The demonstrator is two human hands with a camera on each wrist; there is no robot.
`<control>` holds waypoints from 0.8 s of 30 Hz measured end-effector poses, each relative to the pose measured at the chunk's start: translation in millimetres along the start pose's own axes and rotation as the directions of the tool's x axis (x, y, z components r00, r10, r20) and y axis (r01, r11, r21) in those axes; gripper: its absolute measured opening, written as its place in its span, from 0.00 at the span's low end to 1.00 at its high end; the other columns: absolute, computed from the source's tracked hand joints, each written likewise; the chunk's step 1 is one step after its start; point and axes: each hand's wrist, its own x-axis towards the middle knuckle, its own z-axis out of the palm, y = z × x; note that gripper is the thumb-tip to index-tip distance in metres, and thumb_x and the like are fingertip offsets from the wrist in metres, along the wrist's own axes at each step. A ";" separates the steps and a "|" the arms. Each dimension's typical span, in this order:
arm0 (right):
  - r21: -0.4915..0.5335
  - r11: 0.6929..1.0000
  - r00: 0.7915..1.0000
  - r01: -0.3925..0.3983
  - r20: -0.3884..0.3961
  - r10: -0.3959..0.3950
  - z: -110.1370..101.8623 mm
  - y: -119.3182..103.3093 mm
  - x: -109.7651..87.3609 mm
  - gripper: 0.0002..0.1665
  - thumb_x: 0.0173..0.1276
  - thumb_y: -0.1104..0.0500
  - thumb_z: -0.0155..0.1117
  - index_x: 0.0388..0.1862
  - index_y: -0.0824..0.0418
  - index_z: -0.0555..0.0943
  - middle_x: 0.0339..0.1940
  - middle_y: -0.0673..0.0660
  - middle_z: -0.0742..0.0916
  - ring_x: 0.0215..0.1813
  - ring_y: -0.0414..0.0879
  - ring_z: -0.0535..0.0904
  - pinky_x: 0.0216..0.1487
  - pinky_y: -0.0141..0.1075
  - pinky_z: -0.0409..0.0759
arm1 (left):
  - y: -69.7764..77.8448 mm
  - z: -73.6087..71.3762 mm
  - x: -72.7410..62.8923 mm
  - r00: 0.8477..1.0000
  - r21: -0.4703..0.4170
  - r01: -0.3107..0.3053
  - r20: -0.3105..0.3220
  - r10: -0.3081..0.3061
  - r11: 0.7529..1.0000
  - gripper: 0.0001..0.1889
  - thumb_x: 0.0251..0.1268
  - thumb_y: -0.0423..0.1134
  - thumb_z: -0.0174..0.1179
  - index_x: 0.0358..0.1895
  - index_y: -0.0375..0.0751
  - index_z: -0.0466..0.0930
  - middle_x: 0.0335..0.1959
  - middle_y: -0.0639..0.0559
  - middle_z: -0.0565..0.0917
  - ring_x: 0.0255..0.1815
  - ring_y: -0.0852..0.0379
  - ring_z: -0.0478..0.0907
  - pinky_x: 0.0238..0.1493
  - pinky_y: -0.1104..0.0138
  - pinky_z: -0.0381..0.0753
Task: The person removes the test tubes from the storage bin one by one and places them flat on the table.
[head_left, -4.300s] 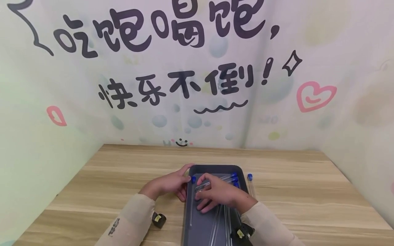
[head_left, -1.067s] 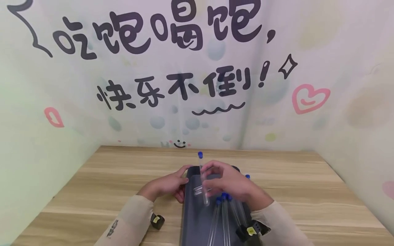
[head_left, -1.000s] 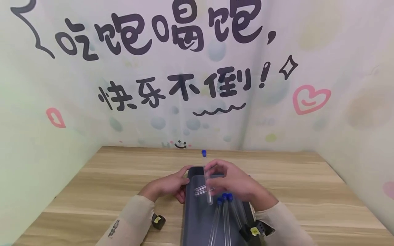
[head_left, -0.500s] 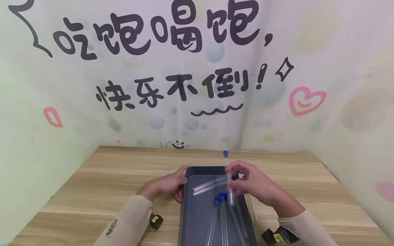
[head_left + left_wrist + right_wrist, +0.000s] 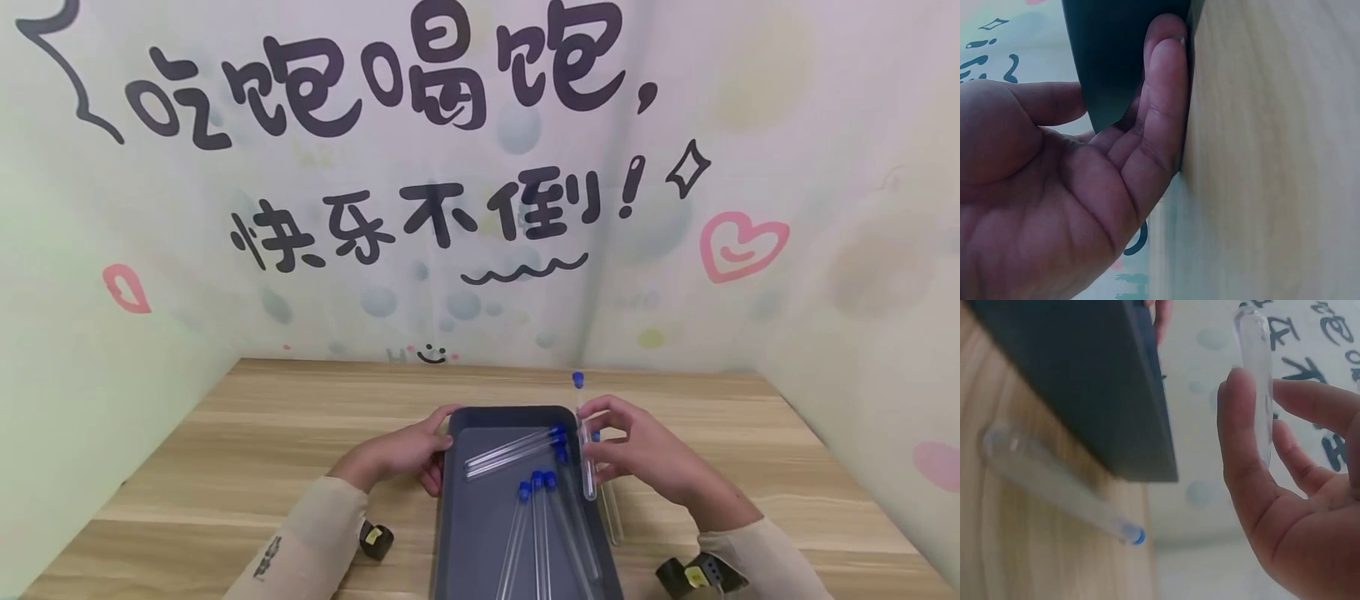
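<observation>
My right hand (image 5: 645, 450) pinches a clear test tube (image 5: 589, 479) with a blue cap, held upright with the cap up, over the right rim of a dark grey tray (image 5: 468, 533). In the right wrist view the tube's rounded bottom (image 5: 1251, 322) sticks out past the fingers. At the tray's far left corner my left hand (image 5: 397, 450) holds on, thumb at the rim. Its fingers (image 5: 1163, 87) lie against the tray low down by the table. Inside the tray lie several capped test tubes (image 5: 510, 457), some crosswise and some lengthwise.
Just right of the tray another capped test tube (image 5: 613, 515) lies on the wooden table (image 5: 300, 400); the right wrist view shows this tube (image 5: 1060, 484) beside the tray's wall. A printed cloth (image 5: 360, 317) hangs behind the table.
My right hand has lifted a test tube from the tray and carried it upright to the right, to the tray's right rim. My left hand stays at the tray's corner.
</observation>
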 end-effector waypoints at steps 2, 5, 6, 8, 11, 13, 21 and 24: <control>0.000 1.000 1.000 -0.009 -0.007 0.009 -2.3 4.1 1.3 0.29 0.69 0.64 0.65 0.64 0.68 0.65 0.53 0.72 0.75 0.37 0.52 0.83 0.40 0.49 0.88 | -0.1 0.2 -0.3 1.000 -0.001 0.001 -0.001 -0.001 1.000 0.30 0.81 0.35 0.35 0.81 0.56 0.41 0.26 0.41 0.80 0.23 0.51 0.80 0.29 0.58 0.87; -0.007 1.000 1.000 -0.025 -0.017 0.025 -5.1 10.3 3.4 0.29 0.68 0.66 0.64 0.63 0.69 0.64 0.52 0.71 0.76 0.37 0.51 0.82 0.39 0.48 0.88 | -0.1 0.3 -0.7 1.000 -0.009 0.001 -0.002 -0.001 1.000 0.30 0.82 0.35 0.35 0.81 0.56 0.41 0.26 0.40 0.80 0.23 0.51 0.81 0.29 0.58 0.87; -0.007 0.999 0.999 -0.034 -0.022 0.034 -5.7 12.0 4.1 0.29 0.68 0.66 0.64 0.63 0.69 0.64 0.52 0.71 0.76 0.37 0.51 0.82 0.39 0.48 0.88 | 0.0 0.4 -0.8 1.000 -0.010 0.002 -0.003 -0.002 1.000 0.30 0.82 0.35 0.35 0.81 0.56 0.41 0.27 0.40 0.80 0.24 0.51 0.81 0.29 0.58 0.87; -0.012 0.998 0.998 -0.054 -0.029 0.053 -7.0 15.0 4.8 0.29 0.67 0.67 0.64 0.63 0.69 0.64 0.52 0.70 0.76 0.37 0.51 0.82 0.39 0.47 0.88 | 0.1 0.6 -0.8 1.000 -0.013 0.003 -0.004 -0.003 1.000 0.30 0.82 0.35 0.35 0.81 0.56 0.41 0.27 0.40 0.81 0.24 0.51 0.81 0.29 0.58 0.87; -0.021 0.997 0.997 -0.070 -0.029 0.069 -9.5 17.4 5.5 0.29 0.67 0.67 0.64 0.63 0.70 0.63 0.51 0.69 0.76 0.36 0.51 0.83 0.38 0.47 0.88 | 0.9 0.4 -0.2 1.000 -0.015 0.004 -0.001 -0.004 1.000 0.30 0.82 0.35 0.35 0.81 0.57 0.41 0.27 0.40 0.80 0.24 0.51 0.81 0.29 0.58 0.87; -0.032 0.997 0.997 -0.075 -0.026 0.074 -11.1 18.0 5.4 0.29 0.67 0.67 0.64 0.63 0.69 0.63 0.49 0.67 0.77 0.36 0.51 0.83 0.37 0.47 0.88 | 1.7 0.1 0.3 1.000 -0.018 0.003 0.002 -0.003 1.000 0.30 0.82 0.35 0.35 0.81 0.57 0.41 0.27 0.40 0.80 0.24 0.50 0.81 0.29 0.58 0.87; -0.059 0.993 0.995 -0.100 -0.007 0.100 -15.7 21.7 2.2 0.27 0.66 0.68 0.64 0.58 0.69 0.63 0.44 0.63 0.74 0.28 0.49 0.81 0.34 0.45 0.87 | 1.2 0.8 0.0 1.000 -0.016 0.002 -0.001 -0.002 1.000 0.30 0.82 0.35 0.35 0.81 0.55 0.40 0.27 0.40 0.80 0.24 0.50 0.81 0.29 0.57 0.87; -0.070 0.992 0.995 -0.104 0.000 0.104 -16.3 23.5 2.8 0.25 0.66 0.68 0.64 0.56 0.69 0.63 0.43 0.63 0.75 0.28 0.50 0.81 0.33 0.47 0.88 | -0.1 0.7 0.0 1.000 -0.016 0.000 0.000 0.000 1.000 0.31 0.82 0.34 0.35 0.81 0.54 0.39 0.27 0.40 0.80 0.24 0.51 0.81 0.29 0.58 0.87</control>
